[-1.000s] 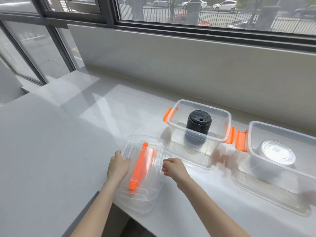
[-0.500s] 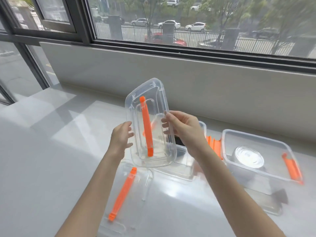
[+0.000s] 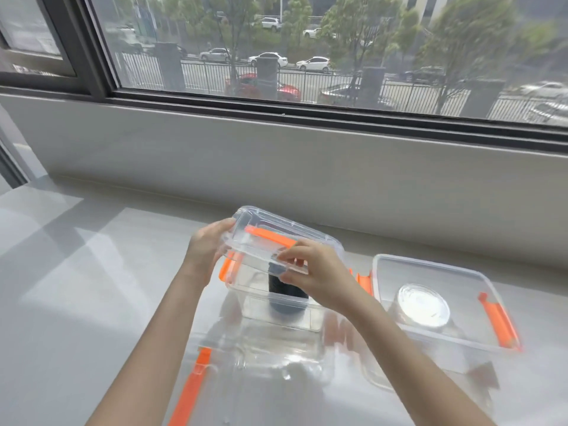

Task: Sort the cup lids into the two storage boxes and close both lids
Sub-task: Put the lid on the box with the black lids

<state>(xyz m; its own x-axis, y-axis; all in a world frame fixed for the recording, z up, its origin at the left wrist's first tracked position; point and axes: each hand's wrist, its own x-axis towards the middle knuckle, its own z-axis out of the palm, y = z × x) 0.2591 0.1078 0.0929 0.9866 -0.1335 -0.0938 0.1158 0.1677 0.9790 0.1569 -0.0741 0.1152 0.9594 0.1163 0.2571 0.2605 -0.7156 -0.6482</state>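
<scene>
two bare hands hold a clear plastic box lid with an orange handle (image 3: 278,241), tilted, over the left clear storage box with orange latches (image 3: 270,298). the left hand (image 3: 205,250) has its grip closed on the lid's left end; the right hand (image 3: 310,272) pinches the near edge between thumb and fingers. a stack of black cup lids (image 3: 284,289) stands inside that box. the right clear storage box (image 3: 436,302), uncovered, holds clear cup lids (image 3: 423,306). a second clear lid (image 3: 246,364) lies on the white bench (image 3: 76,302).
</scene>
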